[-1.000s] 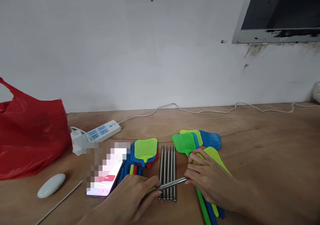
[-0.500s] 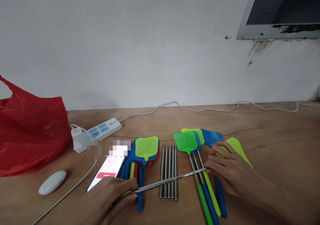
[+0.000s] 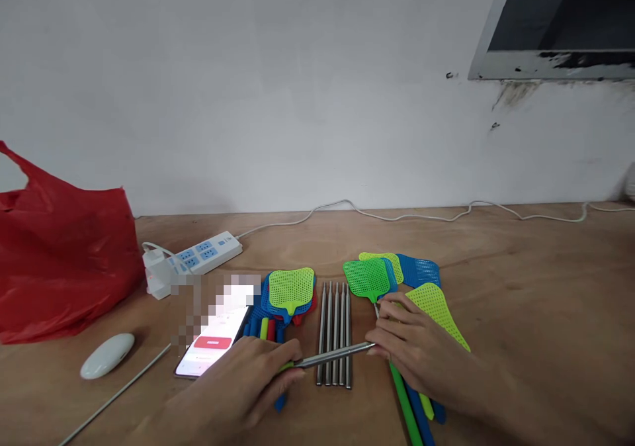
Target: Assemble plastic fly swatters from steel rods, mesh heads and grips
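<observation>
Both my hands grip one fly swatter, its steel rod [image 3: 335, 356] slanting between them above the table. My left hand [image 3: 253, 376] is closed on its yellow-green handle, of which only a bit shows. Around the head end my right hand [image 3: 414, 347] is closed; the yellow-green head [image 3: 436, 310] sticks out beyond the fingers. Beneath the rod lie several loose steel rods [image 3: 335, 333] side by side. Fly swatters with a green head [image 3: 367, 278] and a blue head [image 3: 421, 272] lie partly under my right hand. Left of the rods are stacked swatter heads [image 3: 292, 288] and short coloured handles [image 3: 264, 329].
A lit phone [image 3: 218, 340] lies beside my left forearm. Further left are a white mouse-shaped object [image 3: 107, 356], a white power strip [image 3: 208, 254] with a plug in it, and a red plastic bag [image 3: 64, 254]. A white cable [image 3: 431, 218] runs along the wall.
My hands have come closer together, and the rod between them has become shorter. My left hand moved right, my right hand left, bringing the swatter head along.
</observation>
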Motion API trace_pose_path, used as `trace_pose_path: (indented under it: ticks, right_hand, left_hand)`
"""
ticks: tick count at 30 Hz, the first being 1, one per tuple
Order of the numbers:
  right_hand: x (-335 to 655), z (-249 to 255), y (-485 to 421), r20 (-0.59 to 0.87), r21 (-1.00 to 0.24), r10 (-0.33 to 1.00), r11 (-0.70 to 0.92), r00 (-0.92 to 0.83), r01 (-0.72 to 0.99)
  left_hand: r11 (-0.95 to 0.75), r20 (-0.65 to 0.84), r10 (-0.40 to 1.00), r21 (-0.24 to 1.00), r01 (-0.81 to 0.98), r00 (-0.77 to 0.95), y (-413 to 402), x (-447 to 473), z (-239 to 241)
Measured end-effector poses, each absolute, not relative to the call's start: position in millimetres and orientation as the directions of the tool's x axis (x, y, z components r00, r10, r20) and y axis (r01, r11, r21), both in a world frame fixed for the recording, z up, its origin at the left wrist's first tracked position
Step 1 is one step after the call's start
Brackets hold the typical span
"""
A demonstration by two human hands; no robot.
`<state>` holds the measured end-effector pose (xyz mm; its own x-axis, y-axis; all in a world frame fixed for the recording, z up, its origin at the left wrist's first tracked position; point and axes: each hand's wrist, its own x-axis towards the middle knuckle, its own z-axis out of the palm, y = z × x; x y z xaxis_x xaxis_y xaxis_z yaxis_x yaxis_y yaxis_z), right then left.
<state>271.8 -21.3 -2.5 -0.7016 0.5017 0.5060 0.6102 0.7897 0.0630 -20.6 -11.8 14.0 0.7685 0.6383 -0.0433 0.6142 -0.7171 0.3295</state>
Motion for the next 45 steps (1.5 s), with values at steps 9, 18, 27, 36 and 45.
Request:
trace_pose_path:
  ticks: [9,18,27,36,45]
  right_hand:
    - [314.4,4.5,-29.1,0.659,-0.368,0.71,0.591,-0.247,0.718]
    - [305.5,10.3,-25.7,-0.03,-0.997,0.982,-0.042,0.186,0.066]
    - [316.9,-11.5,-13.5,-0.184,-0.975,0.98,-0.192,-0.072,-0.113]
    - [294.1,9.4,-12.1,-0.193,-0.966,0.981,-0.186,0.025,-0.181]
    - [291.7,-5.1,-21.5,-0.198,-0.965,0.98,-0.191,0.017,-0.178]
  left_hand:
    - [-0.721,-0.038,0.646,0.297,0.626,0.762,-1.9,-36.9,18.5]
    - [-0.625,-0.045,0.709,0.423,0.656,0.704,-6.3,-45.7,17.6]
    - [-0.657,0.016,0.72,0.337,0.675,0.693,-3.5,-48.4,16.1]
    - [-0.707,0.073,0.683,0.317,0.633,0.726,-1.7,-38.9,9.1]
    - [-0.694,0.028,0.691,0.305,0.653,0.722,-3.6,-31.0,8.1]
